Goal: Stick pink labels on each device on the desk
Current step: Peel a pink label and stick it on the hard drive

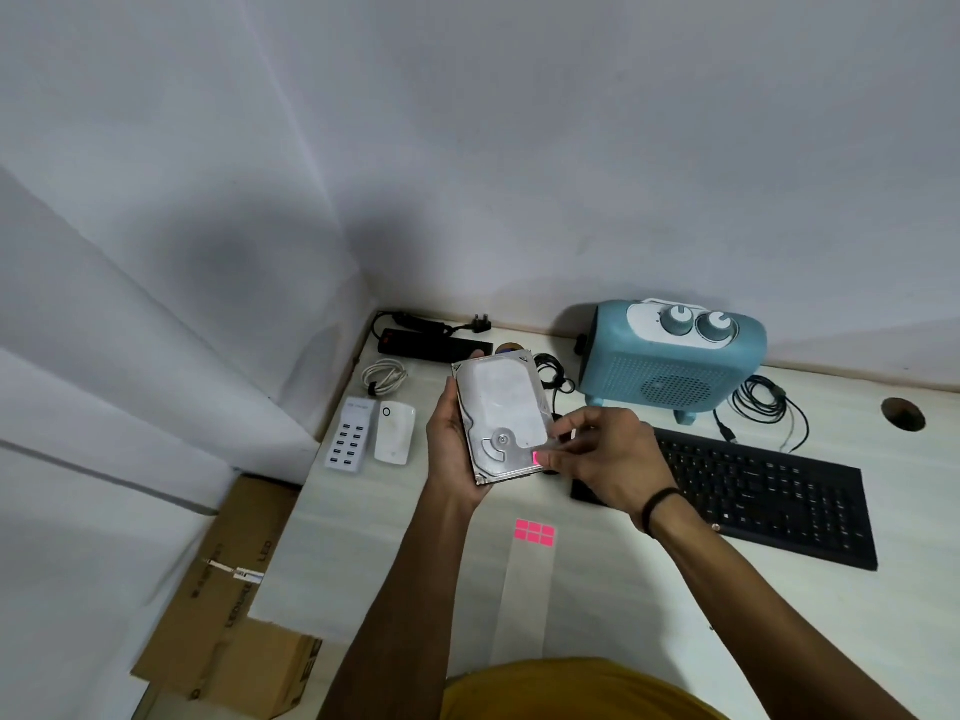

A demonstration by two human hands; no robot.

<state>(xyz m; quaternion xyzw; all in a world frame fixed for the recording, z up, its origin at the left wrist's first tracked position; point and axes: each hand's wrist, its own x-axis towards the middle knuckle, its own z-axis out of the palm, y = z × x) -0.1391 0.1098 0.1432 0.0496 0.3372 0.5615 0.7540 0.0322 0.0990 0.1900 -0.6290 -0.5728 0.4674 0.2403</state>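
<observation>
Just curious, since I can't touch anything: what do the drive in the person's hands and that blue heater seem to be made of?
The hard drive looks like bare metal: silvery, dull sheen, cast-looking edges. The heater seems moulded plastic: matte blue shell, rounded corners, perforated grille.

The right hand (597,454) is covering most of a small pink label (535,457) on the silver metal hard drive (501,420), and also the near left corner of the flat black keyboard (753,491). The hard drive is hiding part of a black power strip (431,345). Brown cardboard boxes (228,615) are lying partly hidden under the pale bench (675,615). Printing on the white multi-port charger (350,433) is reading too small.
</observation>
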